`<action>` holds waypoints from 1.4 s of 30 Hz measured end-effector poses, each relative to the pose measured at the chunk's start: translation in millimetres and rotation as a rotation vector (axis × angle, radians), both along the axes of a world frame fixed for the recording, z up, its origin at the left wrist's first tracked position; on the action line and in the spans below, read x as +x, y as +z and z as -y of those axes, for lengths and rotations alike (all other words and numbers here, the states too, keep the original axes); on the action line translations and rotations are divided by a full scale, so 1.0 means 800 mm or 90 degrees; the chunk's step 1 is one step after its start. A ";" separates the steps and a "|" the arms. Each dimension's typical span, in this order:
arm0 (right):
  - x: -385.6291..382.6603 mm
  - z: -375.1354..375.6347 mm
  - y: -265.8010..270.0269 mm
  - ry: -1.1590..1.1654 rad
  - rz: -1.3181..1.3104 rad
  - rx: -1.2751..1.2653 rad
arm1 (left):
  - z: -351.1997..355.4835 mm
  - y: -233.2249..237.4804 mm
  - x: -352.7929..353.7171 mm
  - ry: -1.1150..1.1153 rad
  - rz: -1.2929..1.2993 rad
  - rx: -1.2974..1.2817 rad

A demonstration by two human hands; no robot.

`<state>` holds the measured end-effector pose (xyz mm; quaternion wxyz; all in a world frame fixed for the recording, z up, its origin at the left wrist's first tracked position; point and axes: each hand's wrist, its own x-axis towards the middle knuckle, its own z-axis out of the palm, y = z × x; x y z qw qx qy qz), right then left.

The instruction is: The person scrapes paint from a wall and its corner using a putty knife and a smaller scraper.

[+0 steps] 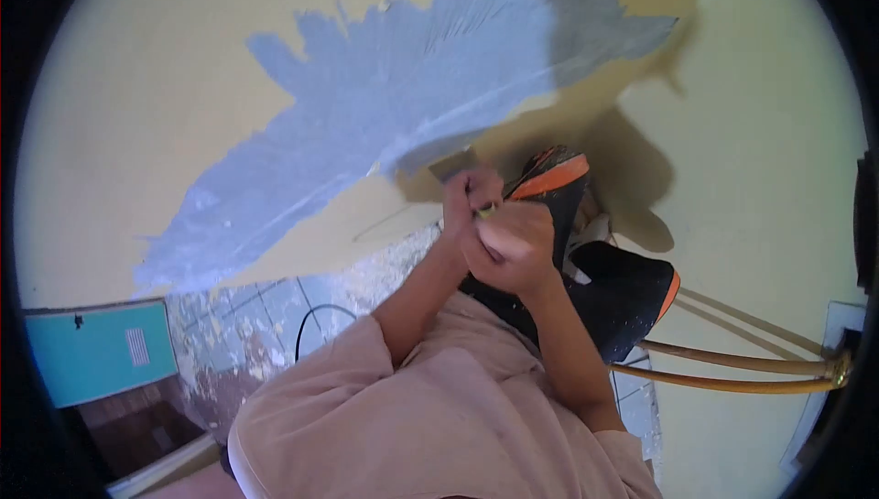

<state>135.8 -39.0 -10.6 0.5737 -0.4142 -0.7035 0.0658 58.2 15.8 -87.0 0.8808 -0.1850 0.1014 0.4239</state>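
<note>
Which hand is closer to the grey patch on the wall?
Left. The left hand is just below the grey patch; the right hand is lower, over the black-and-orange item.

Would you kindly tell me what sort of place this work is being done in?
Probably a room under renovation or repair. The yellow wall carries a broad grey patch of smeared filler, the tiled floor is spattered with white, and a black-and-orange tool sits nearby.

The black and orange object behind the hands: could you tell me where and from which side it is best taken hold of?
Probably by the broad black lower part of the black and orange object, coming from the picture's right: that side is free, while its narrower orange-banded end sits behind the left hand and right hand.
</note>
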 end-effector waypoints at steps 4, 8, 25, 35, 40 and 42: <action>0.024 0.041 -0.026 -0.102 -0.090 -0.101 | 0.020 -0.012 0.018 -0.078 -0.147 -0.025; 0.019 0.073 -0.057 -0.168 -0.237 -0.312 | 0.034 0.021 0.037 -0.165 -0.357 0.139; -0.073 0.040 -0.092 -0.151 -0.696 -0.620 | -0.015 -0.035 -0.025 -0.281 -0.380 0.168; -0.055 0.041 -0.092 -0.241 -0.695 -0.635 | -0.024 -0.059 0.002 -0.333 -0.261 0.191; -0.059 0.038 -0.089 -0.286 -0.706 -0.561 | -0.031 -0.066 0.001 -0.361 -0.182 0.229; -0.061 0.035 -0.085 -0.311 -0.710 -0.544 | -0.035 -0.061 0.001 -0.385 -0.194 0.240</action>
